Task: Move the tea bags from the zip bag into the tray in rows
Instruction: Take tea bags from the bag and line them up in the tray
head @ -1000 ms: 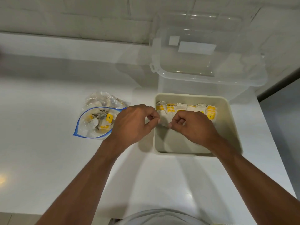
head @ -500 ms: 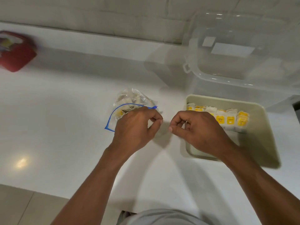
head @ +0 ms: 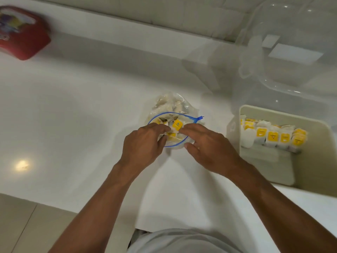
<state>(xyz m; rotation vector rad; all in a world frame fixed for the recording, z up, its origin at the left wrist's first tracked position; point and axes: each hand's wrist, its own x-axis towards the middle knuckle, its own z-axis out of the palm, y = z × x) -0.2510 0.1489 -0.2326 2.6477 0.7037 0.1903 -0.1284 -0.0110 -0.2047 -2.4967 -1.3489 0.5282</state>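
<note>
Hands are both down at the mouth of the zip bag (head: 173, 102) on the white bench (head: 73, 110). The left hand (head: 144, 145) has its fingers curled into the opening among the tea bags (head: 171, 138), thumb at the near rim. Has it pinched one? Can't tell, the fingertips are hidden. The right hand (head: 207, 147) reaches in from the other side, fingers stretched loosely over the blue zip line, thumb splayed wide, clasping nothing. Right between the two sets of fingertips sits a yellow tag (head: 177, 124), face up. Off to the right, well apart, is the beige tray (head: 269, 167) with one row of bags (head: 271, 136) standing across its far end, yellow labels showing. A clear plastic tub (head: 291, 73) stands behind it, and far left there's a red box (head: 23, 35), blurred
</note>
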